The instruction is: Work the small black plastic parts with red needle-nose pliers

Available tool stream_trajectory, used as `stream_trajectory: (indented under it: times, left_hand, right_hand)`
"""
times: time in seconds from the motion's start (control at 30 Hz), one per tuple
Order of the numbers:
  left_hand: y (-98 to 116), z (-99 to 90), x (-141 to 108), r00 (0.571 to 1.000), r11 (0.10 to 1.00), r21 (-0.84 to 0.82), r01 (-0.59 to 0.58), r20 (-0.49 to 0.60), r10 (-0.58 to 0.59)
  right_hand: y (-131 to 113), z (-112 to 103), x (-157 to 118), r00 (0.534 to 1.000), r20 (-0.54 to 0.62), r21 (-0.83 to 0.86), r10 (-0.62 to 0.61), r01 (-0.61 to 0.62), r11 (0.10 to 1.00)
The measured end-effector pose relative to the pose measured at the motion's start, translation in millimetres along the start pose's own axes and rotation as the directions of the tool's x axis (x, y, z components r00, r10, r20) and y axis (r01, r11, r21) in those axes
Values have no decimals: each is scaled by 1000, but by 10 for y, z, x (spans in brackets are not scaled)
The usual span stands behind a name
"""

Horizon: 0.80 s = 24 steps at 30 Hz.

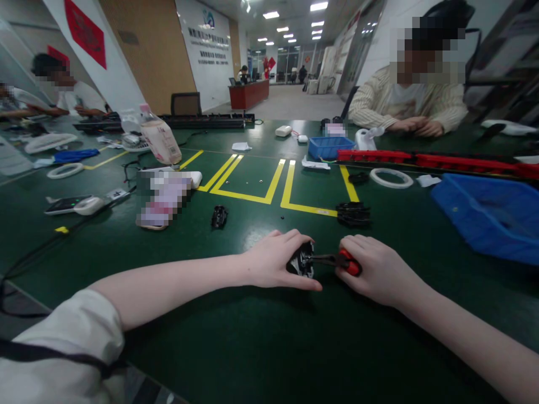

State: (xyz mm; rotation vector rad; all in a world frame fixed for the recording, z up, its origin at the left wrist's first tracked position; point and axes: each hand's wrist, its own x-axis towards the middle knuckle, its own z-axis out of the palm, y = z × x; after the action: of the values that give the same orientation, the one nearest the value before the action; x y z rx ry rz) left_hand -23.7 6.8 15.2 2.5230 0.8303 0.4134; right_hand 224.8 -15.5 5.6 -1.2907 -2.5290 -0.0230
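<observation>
Head camera view: the left hand [275, 261] grasps a small black-and-silver part with a rigid-looking shell [301, 261], fingers curled over its far side and thumb stretched along the near side. The right hand [374, 269] is wrapped around the red grips of dark metal pliers [350, 262]. Their nose points left and meets the part's open face; whether it bites on anything there, I cannot tell.

The part is held just above the dark green tabletop [252, 342]. It looks light and stiff, probably hard plastic with metal inside, and its fine edges could chip or slip under a sharp pull. The outer shell seems the best place to hold, clear of the pliers' nose.

The left forearm reaches in nearly level; the right one slants up from the lower right corner, so the hands face each other.

Beyond them lie a small black ridged piece [219, 216], a cluster of black pieces [353, 214] beside yellow tape outlines [309, 210], and, farther right, a blue plastic bin [492, 224].
</observation>
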Motion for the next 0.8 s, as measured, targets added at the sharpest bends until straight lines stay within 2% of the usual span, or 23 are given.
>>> stream_trajectory:
  times: [0.2,0.43,0.6,0.8]
  left_hand:
    - [-23,17,6,999,999,14,-36,-3,37]
    - [-14,31,-15,999,999,-42,-5,-46,3]
    - [-2,33,-19,997,999,-17,-29,-69,28]
    - [15,11,-15,999,1000,-25,-12,-36,11]
  right_hand:
    - [17,6,-1,1000,10,2,13,-13,1000]
    - [6,-9,10,1000,21,5,3,-3,1000]
    - [35,16,-6,1000,2,11,1,-1,1000]
    - [81,87,-29,999,-39,-11,-29,29,1000]
